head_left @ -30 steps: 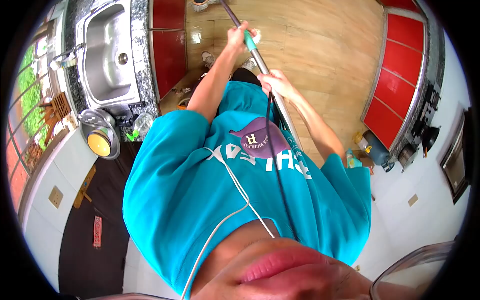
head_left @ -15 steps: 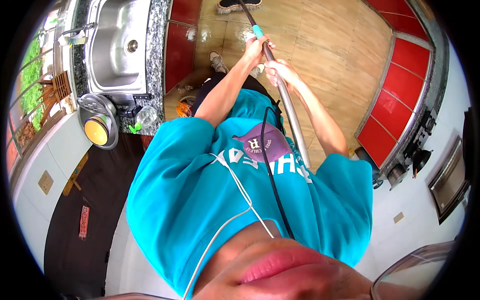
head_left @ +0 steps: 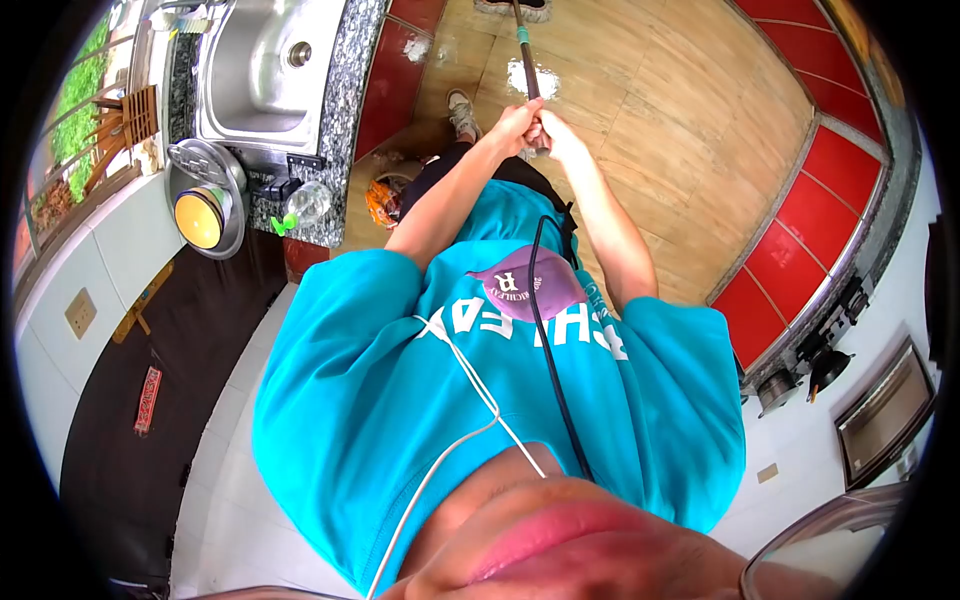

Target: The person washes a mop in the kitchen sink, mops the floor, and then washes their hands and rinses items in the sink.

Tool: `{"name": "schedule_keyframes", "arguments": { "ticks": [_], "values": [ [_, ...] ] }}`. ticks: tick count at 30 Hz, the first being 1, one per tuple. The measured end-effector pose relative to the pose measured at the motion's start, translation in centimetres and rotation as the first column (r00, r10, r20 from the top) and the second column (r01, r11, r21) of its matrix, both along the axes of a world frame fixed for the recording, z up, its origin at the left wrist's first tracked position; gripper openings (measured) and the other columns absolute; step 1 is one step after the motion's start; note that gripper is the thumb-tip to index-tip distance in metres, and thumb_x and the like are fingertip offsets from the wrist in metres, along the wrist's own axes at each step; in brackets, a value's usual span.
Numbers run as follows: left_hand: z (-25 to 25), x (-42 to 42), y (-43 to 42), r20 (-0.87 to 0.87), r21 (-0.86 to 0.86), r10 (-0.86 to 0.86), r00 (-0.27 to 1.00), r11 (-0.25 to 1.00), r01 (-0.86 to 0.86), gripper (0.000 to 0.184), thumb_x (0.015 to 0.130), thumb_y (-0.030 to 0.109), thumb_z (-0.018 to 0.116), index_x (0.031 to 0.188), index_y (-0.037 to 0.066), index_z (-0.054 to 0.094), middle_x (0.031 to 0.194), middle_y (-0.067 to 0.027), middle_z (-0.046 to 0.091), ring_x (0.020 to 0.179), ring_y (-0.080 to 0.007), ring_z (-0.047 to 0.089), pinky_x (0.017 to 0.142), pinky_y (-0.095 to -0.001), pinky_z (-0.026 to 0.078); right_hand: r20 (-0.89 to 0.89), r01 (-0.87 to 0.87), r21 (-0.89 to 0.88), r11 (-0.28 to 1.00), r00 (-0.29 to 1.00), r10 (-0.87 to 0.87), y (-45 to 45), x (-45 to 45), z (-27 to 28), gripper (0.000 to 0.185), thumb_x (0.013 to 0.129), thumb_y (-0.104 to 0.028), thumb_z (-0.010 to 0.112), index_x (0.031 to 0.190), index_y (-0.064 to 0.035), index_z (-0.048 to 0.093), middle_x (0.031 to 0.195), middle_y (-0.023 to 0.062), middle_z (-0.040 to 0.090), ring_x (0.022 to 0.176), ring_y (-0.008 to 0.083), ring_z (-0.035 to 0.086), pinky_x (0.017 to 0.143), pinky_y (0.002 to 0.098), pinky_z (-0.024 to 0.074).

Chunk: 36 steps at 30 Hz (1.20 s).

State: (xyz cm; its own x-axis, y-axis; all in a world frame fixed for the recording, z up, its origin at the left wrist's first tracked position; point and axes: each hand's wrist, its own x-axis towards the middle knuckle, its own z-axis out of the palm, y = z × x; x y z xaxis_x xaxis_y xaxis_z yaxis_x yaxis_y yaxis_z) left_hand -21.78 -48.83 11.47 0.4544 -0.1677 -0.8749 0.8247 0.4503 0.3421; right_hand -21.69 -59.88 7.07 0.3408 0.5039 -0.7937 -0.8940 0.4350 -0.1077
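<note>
My left hand and my right hand are close together, both wrapped round the pole of a mop. Dark, with a teal collar, the mop pole runs from my hands to the top edge of the view. Its near end shows just below my grip, pointing back toward me. At the top edge, partly cut off, the flat mop head with a pale fringe lies on the floor. My fingers overlap, so part of the pole is hidden.
Wood-look tile floor with a wet, shiny patch spreads ahead. A steel sink in a speckled counter is at left, with a plastic bottle on it. Red cabinets line the right. A black cable hangs down my shirt.
My hands have drawn together and toward the left. The pole has swung nearly upright in the view, and its near end no longer reaches past my right side. The mop head has moved up and right.
</note>
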Motion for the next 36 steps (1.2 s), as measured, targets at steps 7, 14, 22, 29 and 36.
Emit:
{"name": "schedule_keyframes", "arguments": {
  "ticks": [7, 14, 22, 29, 36],
  "values": [
    [1.6, 0.5, 1.7, -0.048, -0.032, 0.023, 0.999, 0.999, -0.025, 0.032, 0.087, 0.026, 0.05, 0.073, -0.002, 0.055, 0.052, -0.0023, 0.046, 0.039, -0.0124, 0.044, 0.033, -0.0264, 0.038, -0.108, 0.305, 0.159, 0.939, 0.951, -0.29, 2.9, -1.8, 6.0, 0.02, 0.094, -0.024, 0.042, 0.078, -0.0122, 0.044, 0.059, -0.0011, 0.042, 0.046, 0.0074, 0.04, 0.036, 0.0179, 0.0303],
    [-0.8, 5.6, 6.1, 0.011, -0.239, -0.105, 0.994, 0.966, 0.104, 0.029, 0.092, 0.027, 0.037, 0.075, 0.007, 0.051, 0.046, -0.0003, 0.039, 0.032, -0.0116, 0.035, 0.027, -0.0262, 0.029, -0.067, 0.288, 0.017, 0.958, 0.956, -0.286, 7.4, 3.5, 6.4, 0.019, 0.095, -0.026, 0.038, 0.079, -0.0158, 0.038, 0.058, -0.0013, 0.037, 0.041, 0.0071, 0.033, 0.032, 0.0195, 0.0246],
    [-3.8, 15.3, 8.1, -0.02, -0.032, -0.217, 0.976, 0.976, 0.217, 0.019, 0.08, 0.018, 0.051, 0.07, 0.004, 0.058, 0.049, -0.0053, 0.047, 0.034, -0.0153, 0.043, 0.029, -0.0312, 0.04, -0.013, 0.393, 0.061, 0.918, 0.92, -0.393, 10.2, 11.4, 3.9, 0.022, 0.095, -0.026, 0.036, 0.076, -0.0136, 0.037, 0.054, -0.003, 0.035, 0.039, 0.0066, 0.031, 0.032, 0.0197, 0.023],
    [-1.8, 32.1, 7.0, -0.063, 0.05, -0.434, 0.899, 0.898, 0.437, 0.035, 0.092, 0.032, 0.038, 0.066, 0.01, 0.048, 0.04, 0.0047, 0.027, 0.026, -0.0089, 0.022, 0.023, -0.0239, 0.019, 0.005, 0.45, -0.023, 0.893, 0.893, -0.45, 10.1, 27.7, 4.4, 0.016, 0.094, -0.016, 0.037, 0.078, -0.0132, 0.037, 0.055, -0.0028, 0.034, 0.041, 0.0063, 0.031, 0.034, 0.0189, 0.0246],
    [0.4, 46.2, 1.9, -0.175, 0.361, -0.553, 0.815, 0.734, 0.576, 0.035, 0.088, 0.039, 0.046, 0.073, 0.011, 0.059, 0.043, 0.0025, 0.033, 0.03, -0.0087, 0.027, 0.026, -0.0224, 0.025, 0.039, 0.449, 0.03, 0.893, 0.892, -0.45, 6.0, 41.7, 2.6, 0.014, 0.092, -0.012, 0.036, 0.078, -0.0116, 0.036, 0.056, -0.0005, 0.034, 0.042, 0.0084, 0.03, 0.036, 0.0214, 0.0252]
  ]
}}
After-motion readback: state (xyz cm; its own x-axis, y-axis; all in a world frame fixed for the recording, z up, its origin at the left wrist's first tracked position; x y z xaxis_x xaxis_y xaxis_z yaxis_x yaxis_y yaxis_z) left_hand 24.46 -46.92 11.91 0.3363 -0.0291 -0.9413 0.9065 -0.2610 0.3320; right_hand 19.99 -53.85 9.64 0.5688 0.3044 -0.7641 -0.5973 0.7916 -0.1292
